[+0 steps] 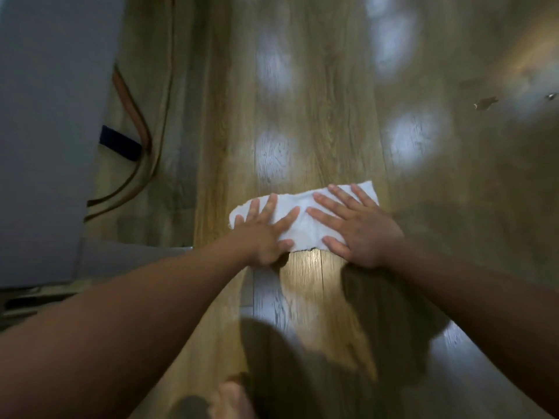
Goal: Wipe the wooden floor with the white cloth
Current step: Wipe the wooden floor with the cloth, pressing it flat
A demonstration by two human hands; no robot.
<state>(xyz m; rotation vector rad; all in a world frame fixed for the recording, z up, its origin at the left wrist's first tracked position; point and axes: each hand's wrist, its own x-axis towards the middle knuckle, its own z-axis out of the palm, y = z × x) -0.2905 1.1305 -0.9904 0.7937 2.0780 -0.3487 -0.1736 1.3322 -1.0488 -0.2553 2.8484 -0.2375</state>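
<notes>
One white rectangular cloth point(302, 220) lies flat on the glossy brown wooden plank floor point(317, 116), stretched sideways across the planks with its right end a little farther from the camera than its left. Two bare hands rest on it, one at each end. The left hand point(264, 229) is flat with its palm down, fingers spread and pointing away from the person and slightly rightward; its thumb lies along the near edge of the cloth, and the heel of the hand sits on the bare boards just behind that edge. The right hand point(358, 226) is likewise flat and spread, fingers fanned toward the far left, covering the right part of the cloth up to its far corner. Neither hand pinches or bunches the fabric; both simply lie open on top of it. The index fingers of the two hands point toward each other with a strip of cloth showing between them. Both forearms are bare and reach forward from the lower corners of the view.

Four soft white light reflections show on the boards beyond the cloth. At the left stands a grey flat-sided piece of furniture point(51, 131), with one brown curved cord point(136, 122) trailing on the floor beside it. One small dark scuff point(485, 103) marks the floor at the far right.
</notes>
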